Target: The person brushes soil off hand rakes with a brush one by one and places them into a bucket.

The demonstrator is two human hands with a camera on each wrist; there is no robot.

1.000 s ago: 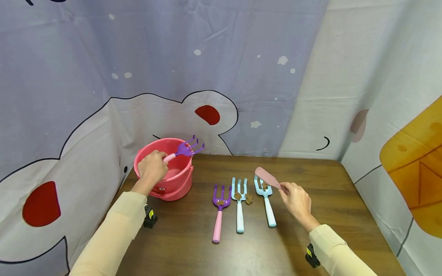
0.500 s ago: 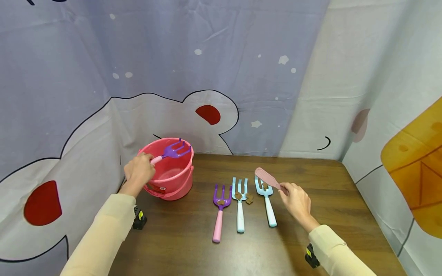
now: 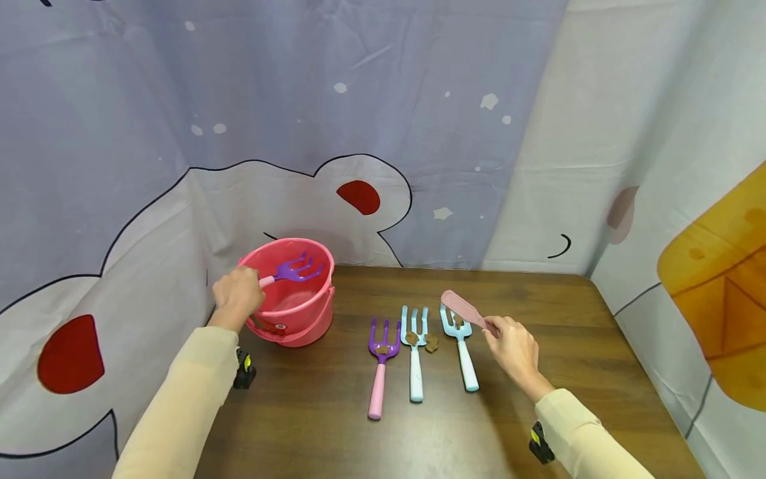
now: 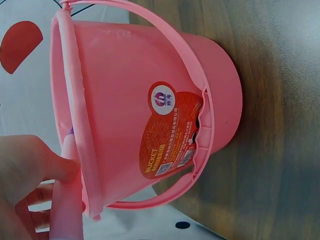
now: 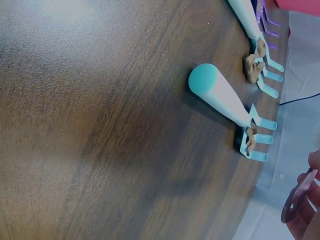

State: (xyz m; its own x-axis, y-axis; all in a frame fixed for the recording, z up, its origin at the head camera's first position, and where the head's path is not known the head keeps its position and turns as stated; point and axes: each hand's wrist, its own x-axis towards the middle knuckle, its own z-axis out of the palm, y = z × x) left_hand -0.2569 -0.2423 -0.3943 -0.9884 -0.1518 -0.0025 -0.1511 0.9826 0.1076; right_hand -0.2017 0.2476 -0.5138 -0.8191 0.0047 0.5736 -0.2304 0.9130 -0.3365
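My left hand (image 3: 238, 293) grips the pink handle (image 4: 69, 200) of a purple hand fork (image 3: 298, 270), whose tines reach over the mouth of a pink bucket (image 3: 305, 309). In the left wrist view the handle lies at the bucket's rim, the tines mostly hidden. My right hand (image 3: 513, 349) holds a flat pink brush-like tool (image 3: 463, 308) above a light-blue hand fork (image 3: 459, 346). A second light-blue fork (image 3: 415, 366) and a purple fork with a pink handle (image 3: 378, 376) lie to its left. Brown lumps sit on all three forks.
One more brown lump (image 3: 431, 343) lies beside the middle fork on the wooden table (image 3: 299, 426). The bucket stands at the table's back left, its carrying handle (image 4: 200, 125) hanging down in front. A printed cloth (image 3: 455, 133) rises behind and at both sides.
My left hand has moved left with the purple fork, and its tines have come from beyond the bucket's right rim to over its mouth, slightly lower. My right hand stays in place.
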